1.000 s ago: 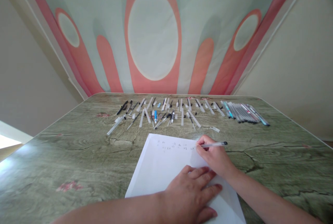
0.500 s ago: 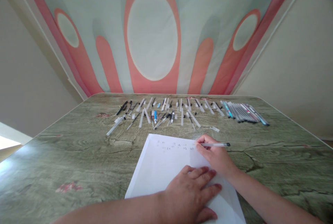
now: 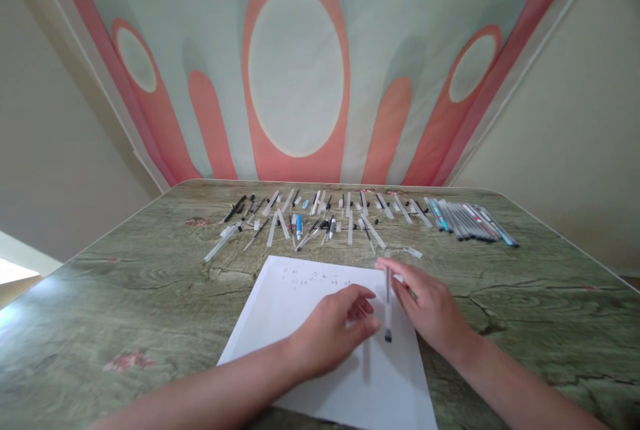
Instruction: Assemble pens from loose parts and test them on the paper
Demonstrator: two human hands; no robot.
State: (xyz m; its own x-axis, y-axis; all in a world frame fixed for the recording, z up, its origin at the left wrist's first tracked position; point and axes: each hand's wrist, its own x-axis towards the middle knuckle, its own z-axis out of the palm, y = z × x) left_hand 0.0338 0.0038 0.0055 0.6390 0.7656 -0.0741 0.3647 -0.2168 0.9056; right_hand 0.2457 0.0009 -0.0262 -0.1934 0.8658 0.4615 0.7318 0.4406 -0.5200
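A clear-barrelled pen (image 3: 388,303) with a dark end hangs over the right part of a white sheet of paper (image 3: 290,323). The fingers of my right hand (image 3: 430,303) grip it near its upper end, so that it points down toward me. Just left of the pen, my left hand (image 3: 335,330) is above the paper with its thumb and curled fingers apart and nothing between them. Small handwriting in dark ink runs along the paper's far edge. The pen's shadow falls on the sheet.
Beyond the paper lie scattered pen parts: clear barrels (image 3: 350,227), dark caps and refills, and a blue piece (image 3: 299,225). A row of whole pens (image 3: 467,220) lies at the far right of the wood-patterned table (image 3: 165,310). A patterned panel (image 3: 215,10) stands behind.
My right hand has lifted the pen from the writing and turned it to point toward me. My left hand has risen off the paper and curled. The sheet has shifted left.
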